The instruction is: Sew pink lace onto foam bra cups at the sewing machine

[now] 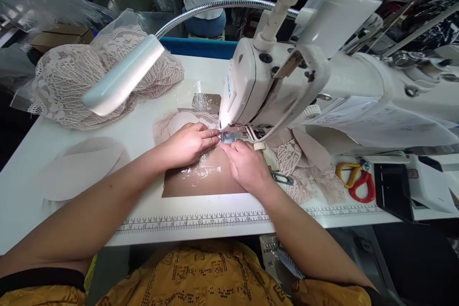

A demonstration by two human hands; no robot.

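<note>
At the white sewing machine [244, 86], both my hands lie close to the needle and presser foot. My left hand [190, 145] has its fingers pressed together on a pale pink lace piece [167, 129], their tips just left of the foot. My right hand [247, 162] is closed at the near right side of the foot, thumb and index finger together at the lace's edge; the fabric there is mostly hidden. A smooth pale rounded cup shape [183, 121] shows in the lace beyond my left hand. Shiny brown tape [204, 181] covers the table under both hands.
A lamp [124, 76] on a bent metal neck overhangs a lace pile [71, 81]. Pale rounded pieces [82, 167] lie at left. To the right are more lace [304, 167], a small clip-like tool [283, 178], red-and-yellow scissors [362, 186] and a black tray [392, 191]. A ruler strip [201, 222] edges the table.
</note>
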